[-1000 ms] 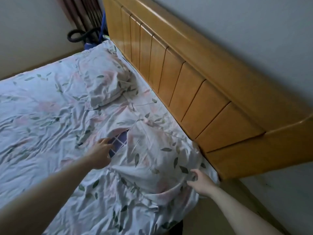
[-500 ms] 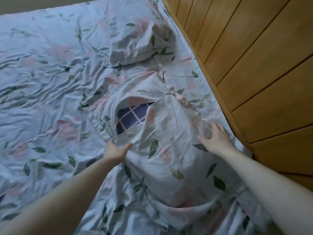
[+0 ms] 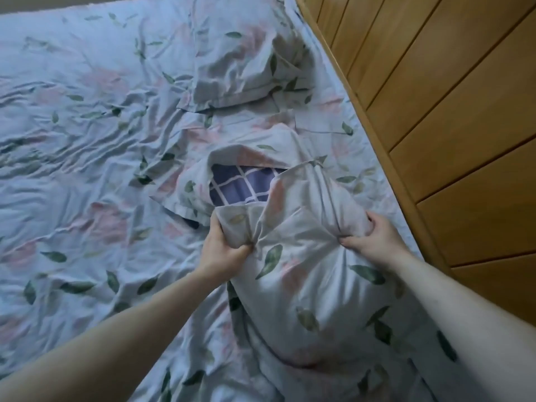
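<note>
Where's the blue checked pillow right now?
The blue checked pillow shows mid-frame in the head view, inside the open mouth of the leaf-print pillowcase, just beyond the left hand; the wooden headboard lies to its right.

Honey-coloured wooden headboard (image 3: 435, 111), slanted panels. Rumpled leaf-print bedsheet (image 3: 72, 169) spreads left of headboard; second pillow (image 3: 240, 62) just beside headboard. Dim, cool light.

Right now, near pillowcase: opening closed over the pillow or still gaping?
Gaping. The pillowcase mouth stands open, showing the blue checked pillow inside; left hand and right hand each grip bunched fabric just below it.
</note>
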Demonstrator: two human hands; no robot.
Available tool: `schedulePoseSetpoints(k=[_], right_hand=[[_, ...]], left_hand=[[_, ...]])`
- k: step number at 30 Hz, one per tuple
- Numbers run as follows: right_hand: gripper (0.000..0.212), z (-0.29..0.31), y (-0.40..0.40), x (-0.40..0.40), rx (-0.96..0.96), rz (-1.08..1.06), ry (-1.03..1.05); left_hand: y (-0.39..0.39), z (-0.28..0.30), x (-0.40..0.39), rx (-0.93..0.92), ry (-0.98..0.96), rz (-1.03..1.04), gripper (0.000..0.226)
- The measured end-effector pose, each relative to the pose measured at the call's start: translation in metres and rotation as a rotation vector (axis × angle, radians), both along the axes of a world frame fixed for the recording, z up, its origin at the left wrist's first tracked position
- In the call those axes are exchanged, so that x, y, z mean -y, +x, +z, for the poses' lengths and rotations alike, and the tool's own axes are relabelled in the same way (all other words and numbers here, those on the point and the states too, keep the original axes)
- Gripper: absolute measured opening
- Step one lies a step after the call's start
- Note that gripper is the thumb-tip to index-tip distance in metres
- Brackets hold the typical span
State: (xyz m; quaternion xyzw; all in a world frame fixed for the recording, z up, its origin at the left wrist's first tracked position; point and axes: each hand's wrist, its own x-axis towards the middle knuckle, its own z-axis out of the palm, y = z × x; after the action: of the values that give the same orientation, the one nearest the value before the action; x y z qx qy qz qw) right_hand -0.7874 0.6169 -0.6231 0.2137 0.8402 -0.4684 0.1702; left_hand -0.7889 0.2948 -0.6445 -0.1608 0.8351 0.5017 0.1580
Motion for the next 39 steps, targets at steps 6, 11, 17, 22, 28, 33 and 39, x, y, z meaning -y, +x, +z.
schedulePoseSetpoints(k=[6,11,17,22,28,33,39], right_hand=[[0.055,0.039,0.003,-0.03,-0.197,-0.145,0.055],[0.069,0.025,-0.012,-0.041,-0.185,-0.15,0.274],[0.079,-0.032,0.042,-0.019,0.038,0.037,0.471],[0.09,-0.061,0.088,-0.028,0.06,0.133,0.549],[0.093,-0.048,0.09,-0.043,0.136,0.216,0.505],[0.096,-0.06,0.154,-0.012,0.254,0.238,0.512],[0.1,-0.089,0.235,0.054,0.678,0.415,0.388]], left_hand=[[-0.055,0.056,-0.037,-0.286,-0.102,-0.142,0.079],[-0.087,0.033,-0.044,-0.067,-0.322,-0.329,0.11],[-0.032,-0.014,-0.06,-0.106,-0.594,-0.711,0.099],[0.015,-0.028,-0.09,-0.088,-0.599,-1.075,0.108],[0.01,-0.032,-0.105,0.043,-0.651,-1.067,0.107],[0.068,-0.044,-0.072,0.075,-0.687,-1.08,0.108],[0.15,-0.066,-0.009,0.275,-0.726,-1.14,0.104]])
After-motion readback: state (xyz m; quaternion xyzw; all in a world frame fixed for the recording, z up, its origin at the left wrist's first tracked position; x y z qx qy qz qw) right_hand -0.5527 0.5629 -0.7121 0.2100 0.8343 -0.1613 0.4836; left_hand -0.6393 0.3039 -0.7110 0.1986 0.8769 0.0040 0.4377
